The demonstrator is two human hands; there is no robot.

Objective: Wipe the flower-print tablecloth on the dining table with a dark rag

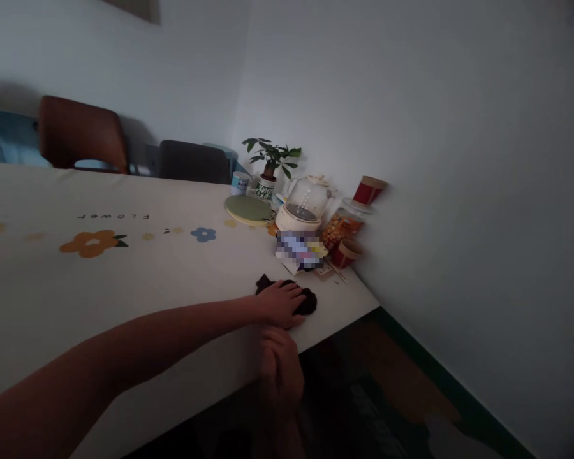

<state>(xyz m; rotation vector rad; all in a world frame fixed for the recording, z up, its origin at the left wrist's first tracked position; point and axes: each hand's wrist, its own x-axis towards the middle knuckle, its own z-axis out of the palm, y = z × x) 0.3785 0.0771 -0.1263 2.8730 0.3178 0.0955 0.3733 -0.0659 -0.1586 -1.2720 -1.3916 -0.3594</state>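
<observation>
1. A person's left hand (280,303) lies flat on a dark cloth (309,301) near the front edge of the desk (124,274), its fingers (294,294) spread loosely and pressing down on the fabric rather than pinching it.

2. The cloth sits directly under and just beyond those fingers: one dark corner pokes out behind the knuckles toward the wall side, and a larger lump shows past the fingertips on the right. Its long axis runs roughly along the desk edge, left to right.

3. The right hand (280,373) hangs just below the desk edge, right beneath the left hand, close to the cloth but apart from it. Whether its fingers are cupped, closed or open cannot be told in the dim light.

4. The left hand is the nearer one, already in contact; the right is the one positioned under the rim.

5. Further back, by the wall, stand a glass kettle (303,204), a potted plant (270,162), a green round mat (247,209), a snack jar (344,224) and two red cups (368,189), all well apart from the cloth.

6. Hard to read: most of the cloth is covered by the hand, so its full outline is unknown; the room is dark, and a flat item in front of the kettle is blurred out.
</observation>
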